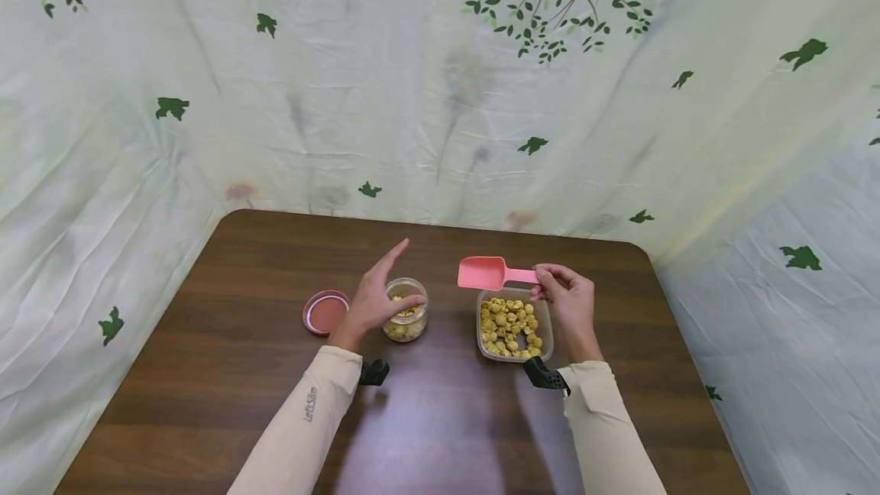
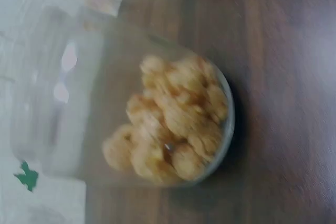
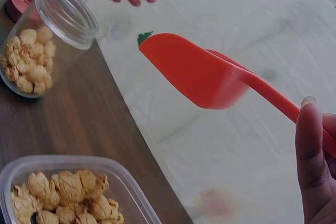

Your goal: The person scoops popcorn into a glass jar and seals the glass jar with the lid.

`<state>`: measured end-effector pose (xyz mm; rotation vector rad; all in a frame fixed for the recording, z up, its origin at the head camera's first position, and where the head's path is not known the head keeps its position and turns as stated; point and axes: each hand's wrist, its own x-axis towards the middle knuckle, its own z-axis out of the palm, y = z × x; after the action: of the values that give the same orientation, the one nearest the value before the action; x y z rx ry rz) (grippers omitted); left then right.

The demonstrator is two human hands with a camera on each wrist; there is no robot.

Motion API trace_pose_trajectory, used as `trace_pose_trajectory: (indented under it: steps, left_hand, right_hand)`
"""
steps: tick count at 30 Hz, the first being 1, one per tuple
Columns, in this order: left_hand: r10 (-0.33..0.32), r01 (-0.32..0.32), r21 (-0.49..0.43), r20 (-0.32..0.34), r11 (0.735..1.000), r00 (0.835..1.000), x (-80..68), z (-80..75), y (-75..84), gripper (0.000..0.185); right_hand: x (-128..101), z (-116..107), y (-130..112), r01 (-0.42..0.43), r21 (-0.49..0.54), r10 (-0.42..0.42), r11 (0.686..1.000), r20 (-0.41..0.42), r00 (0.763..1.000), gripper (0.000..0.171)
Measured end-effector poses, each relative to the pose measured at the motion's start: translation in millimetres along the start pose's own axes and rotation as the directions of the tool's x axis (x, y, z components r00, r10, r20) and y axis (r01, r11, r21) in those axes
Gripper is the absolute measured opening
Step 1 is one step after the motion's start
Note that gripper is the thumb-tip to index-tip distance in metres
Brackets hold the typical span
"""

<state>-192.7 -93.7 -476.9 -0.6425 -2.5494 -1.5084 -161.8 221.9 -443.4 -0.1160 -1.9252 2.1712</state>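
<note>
In the head view, the person's left hand [image 1: 374,300], thumb and fingers spread wide, is near the lidless jar [image 1: 406,331]; the right hand [image 1: 567,300] pinches the pink scoop [image 1: 483,273] by the box [image 1: 546,327] of popcorn [image 1: 502,319]. The left wrist view is blurred, but the jar seems part-filled. The right wrist view shows the scoop raised off both 2 containers; steadying the jar and keeping the scoop level should limit spills.
</note>
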Motion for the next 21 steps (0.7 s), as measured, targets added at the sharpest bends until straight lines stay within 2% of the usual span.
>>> trace_pose_trajectory:
  steps: [2, 4, 12, 21]
  left_hand:
    - [0.016, -0.016, -0.010, 0.008, 1.000, 1.000, 2.9, 2.0, 4.9, 0.098]
    - [0.036, -0.036, -0.020, 0.013, 0.999, 0.999, 5.5, 5.8, 8.8, 0.101]
    - [0.141, -0.140, -0.037, 0.022, 0.989, 0.990, 12.4, 33.8, 22.6, 0.111]
    - [0.132, -0.131, -0.022, 0.113, 0.991, 0.985, 12.9, 68.3, 34.6, 0.122]
  right_hand:
    - [0.0, -3.8, -0.6, -0.020, -0.009, 0.020, 1.000, -0.020, 1.000, 0.021]
    - [-4.3, -1.2, -11.5, -0.070, -0.067, 0.065, 0.995, -0.069, 0.996, 0.025]
    - [-6.5, -17.7, -12.6, -0.138, -0.071, 0.127, 0.988, -0.142, 0.982, 0.029]
    - [-9.2, -45.2, -3.4, -0.127, -0.024, 0.118, 0.992, -0.225, 0.967, 0.023]
